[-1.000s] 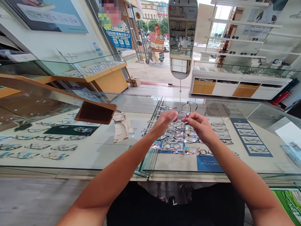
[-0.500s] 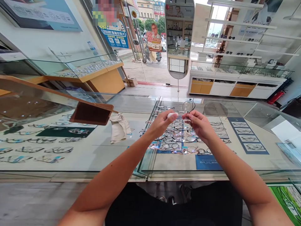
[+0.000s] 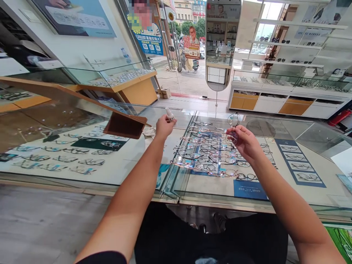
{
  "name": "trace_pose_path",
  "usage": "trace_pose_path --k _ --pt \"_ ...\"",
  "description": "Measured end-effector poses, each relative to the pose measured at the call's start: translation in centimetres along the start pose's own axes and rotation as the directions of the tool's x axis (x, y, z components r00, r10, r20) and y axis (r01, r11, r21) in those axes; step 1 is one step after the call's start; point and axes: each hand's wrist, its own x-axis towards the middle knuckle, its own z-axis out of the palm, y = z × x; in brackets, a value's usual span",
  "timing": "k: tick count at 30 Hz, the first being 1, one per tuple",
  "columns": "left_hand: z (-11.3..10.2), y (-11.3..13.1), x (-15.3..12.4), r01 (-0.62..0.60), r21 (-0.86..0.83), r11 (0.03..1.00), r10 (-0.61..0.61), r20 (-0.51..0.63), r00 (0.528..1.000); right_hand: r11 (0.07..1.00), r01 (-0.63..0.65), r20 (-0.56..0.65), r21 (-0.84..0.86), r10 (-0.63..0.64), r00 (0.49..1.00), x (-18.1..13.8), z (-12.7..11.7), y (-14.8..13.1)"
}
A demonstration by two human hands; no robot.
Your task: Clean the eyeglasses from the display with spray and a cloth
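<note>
My left hand point(image 3: 164, 128) is closed around a small white bottle point(image 3: 170, 114), held upright and slightly tilted over the glass counter. Just below that hand lies a crumpled beige cloth point(image 3: 149, 132), partly hidden by the wrist and the brown mirror frame. My right hand point(image 3: 244, 140) pinches a pair of thin dark-rimmed eyeglasses point(image 3: 233, 119), one round lens sticking up above the fingers. Under and left of the right hand, rows of eyeglass frames point(image 3: 203, 146) lie on the counter; several have small blue tags.
A brown-framed tilted mirror point(image 3: 125, 125) stands at the left on the counter point(image 3: 209, 189). More eyeglasses point(image 3: 59, 159) are spread there. A blue display card point(image 3: 299, 161) lies at the right. A tall oval mirror point(image 3: 222, 44) stands beyond the counter; a person on a poster shows outside.
My left hand has moved left, away from the right hand, carrying the bottle towards the cloth. My right hand still holds the eyeglasses. The view has shifted slightly left.
</note>
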Motion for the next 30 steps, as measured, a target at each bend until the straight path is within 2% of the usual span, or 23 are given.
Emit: trace_pose_path --k 8,14,18,22,24,25,27,28,30 --pt "0.1 -1.3 0.4 0.049 0.184 0.982 -0.041 -0.046 0.998 1.0 -0.018 -0.007 0.0 0.018 1.0 0.0 0.1 -0.1" --pt "0.1 -1.4 0.1 0.027 0.222 0.975 -0.025 -0.014 1.0 0.999 -0.013 -0.013 -0.034 0.013 1.0 0.0 -0.1 -0.1" --pt "-0.4 -0.5 0.1 -0.005 0.219 0.976 0.011 -0.025 1.0 0.998 -0.005 -0.015 -0.057 0.004 1.0 0.0 -0.3 0.0" --pt "-2.4 1.7 -0.3 -0.047 0.214 0.976 0.075 -0.127 0.989 0.998 0.003 -0.017 -0.064 -0.004 1.0 0.0 -0.2 -0.4" --pt "-3.9 2.8 -1.1 -0.111 0.229 0.967 0.155 -0.184 0.971 0.998 -0.001 -0.027 -0.06 0.0 1.0 0.0 -0.1 -0.6" --pt "-4.7 3.3 -1.6 -0.16 0.247 0.956 0.206 -0.176 0.962 0.998 -0.005 -0.031 -0.058 0.003 1.0 0.0 -0.1 -0.8" --pt "-6.6 3.5 -2.8 -0.241 0.315 0.918 0.274 -0.065 0.959 0.999 -0.005 -0.037 -0.054 0.003 0.999 0.0 -0.2 -1.0" --pt "-7.5 3.3 -3.3 -0.247 0.372 0.895 0.263 0.008 0.965 0.999 -0.001 -0.038 -0.054 -0.001 0.999 0.0 -0.2 -1.1" --pt "-9.3 2.2 -4.1 -0.157 0.514 0.843 0.132 0.085 0.988 0.998 0.01 -0.036 -0.056 -0.012 0.999 0.0 -0.3 -1.2"
